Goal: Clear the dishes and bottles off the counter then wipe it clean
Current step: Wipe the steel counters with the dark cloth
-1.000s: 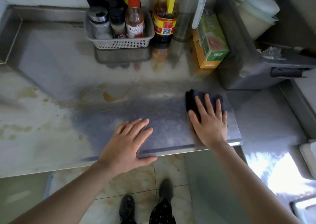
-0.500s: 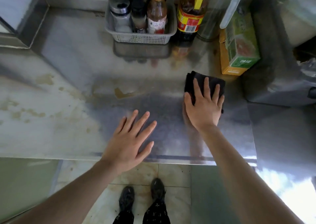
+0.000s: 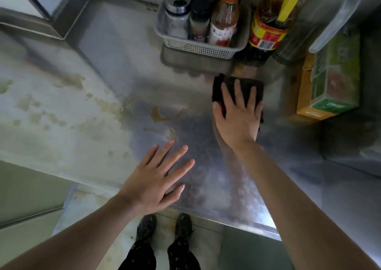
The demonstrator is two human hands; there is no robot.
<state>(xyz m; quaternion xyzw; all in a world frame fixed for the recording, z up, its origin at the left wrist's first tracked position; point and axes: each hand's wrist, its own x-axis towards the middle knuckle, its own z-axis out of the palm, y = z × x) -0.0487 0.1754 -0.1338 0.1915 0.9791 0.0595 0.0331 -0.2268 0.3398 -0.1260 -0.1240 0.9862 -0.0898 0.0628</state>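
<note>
A steel counter (image 3: pixel 115 67) fills the view, with brownish stains (image 3: pixel 158 114) across its middle and left. My right hand (image 3: pixel 237 117) presses flat on a folded black cloth (image 3: pixel 245 85) right of centre, fingers spread over it. My left hand (image 3: pixel 158 179) rests flat on the counter near the front edge, fingers apart, holding nothing. At the back stands a white basket (image 3: pixel 198 47) with a shaker and sauce bottles, and beside it a large dark bottle (image 3: pixel 266 32) with a red and yellow label.
A green and orange carton (image 3: pixel 327 88) lies at the right, next to a clear jug (image 3: pixel 309 22). A steel ledge (image 3: pixel 350 138) borders the counter's right side. A raised steel rim (image 3: pixel 68 16) runs along the back left. My shoes (image 3: pixel 165 226) show below the counter's edge.
My right hand has pushed the black cloth away from me and slightly left, toward the basket and bottles. My left hand has stayed flat near the front edge.
</note>
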